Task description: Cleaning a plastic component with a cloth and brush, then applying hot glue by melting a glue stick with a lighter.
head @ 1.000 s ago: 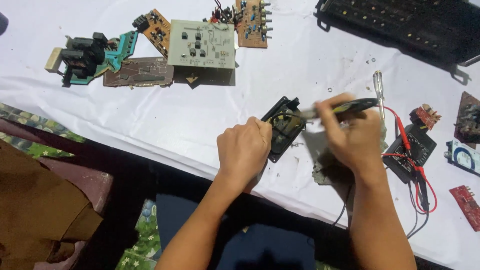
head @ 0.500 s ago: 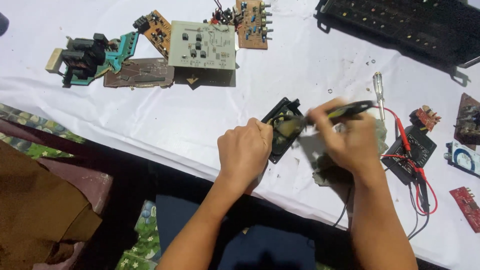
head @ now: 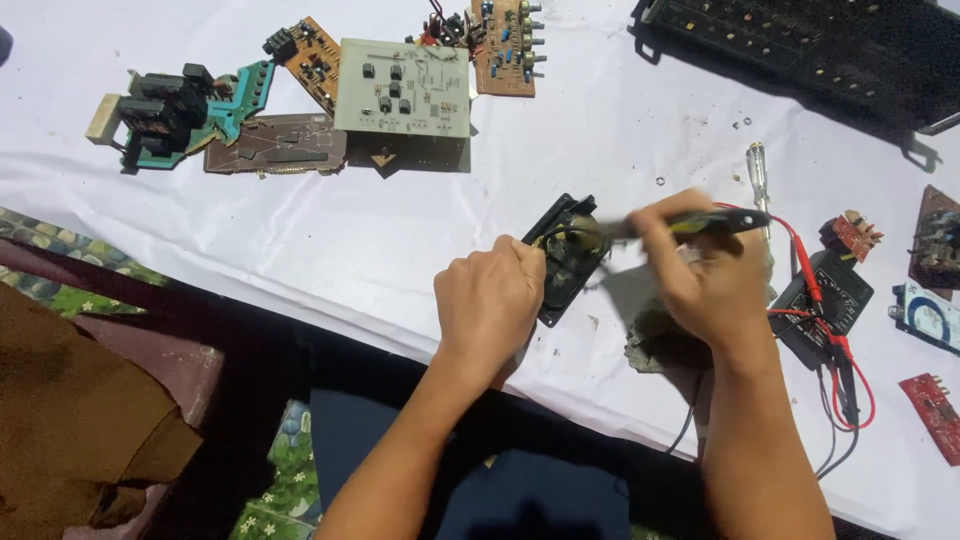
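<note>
My left hand [head: 490,300] grips the near edge of a small black framed part [head: 568,250] that lies on the white cloth [head: 300,230]. My right hand [head: 705,275] is closed around a dark, yellow-marked tool [head: 705,223], held level with its tip over the black part. A grey rag [head: 655,345] lies under my right wrist.
Several circuit boards [head: 405,88] lie at the far left and centre, next to a teal part [head: 185,105]. A black chassis [head: 820,45] sits top right. A screwdriver [head: 758,170], a meter with red leads [head: 825,300] and small boards [head: 935,410] lie at right.
My right hand has shifted the tool slightly left along the black part. My left hand stays on the part.
</note>
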